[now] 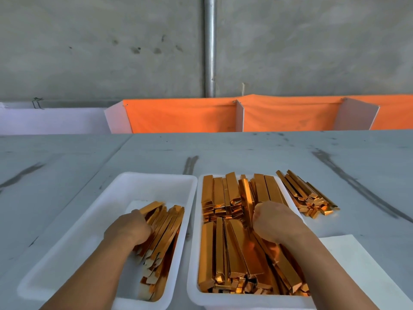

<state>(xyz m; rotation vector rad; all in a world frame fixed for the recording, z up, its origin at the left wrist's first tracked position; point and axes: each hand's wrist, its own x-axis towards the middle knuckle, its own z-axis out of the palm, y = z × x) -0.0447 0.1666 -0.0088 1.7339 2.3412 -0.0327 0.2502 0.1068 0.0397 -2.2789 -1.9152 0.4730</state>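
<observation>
Item 1. Left tray [89,220], white plastic, oblong, at 7 o'clock on the worktop [245,151]. It holds one bundle of flat gold strips [165,231] that lies lengthwise against the tray's right wall, with the strip ends fanned toward 6 o'clock.

Item 2. Left hand [129,229], inside the left tray. Its fingers are curled over the left edge of the bundle and grip the flat gold strips.

Item 3. Right tray [192,276], white plastic, just beside the left tray at 5 o'clock. It is packed with folded gold boxes [223,249] in two banks, one at the far end and one at the near end.

Item 4. Right hand [271,220], knuckles up, resting on the folded gold boxes near the middle of the right tray. Its fingers are tucked under and hidden, so whether it holds a box cannot be told.

Item 5. Loose pile [306,195] of gold pieces on the bare worktop at 3 o'clock, just beside the right tray's far corner.

Item 6. White sheet [348,260], flat on the worktop at 4 o'clock.

Item 7. Orange cloth [183,117] on white dividers at 12 o'clock, behind the worktop.

Item 8. Metal pipe [209,45], upright on the concrete wall [89,41].
</observation>
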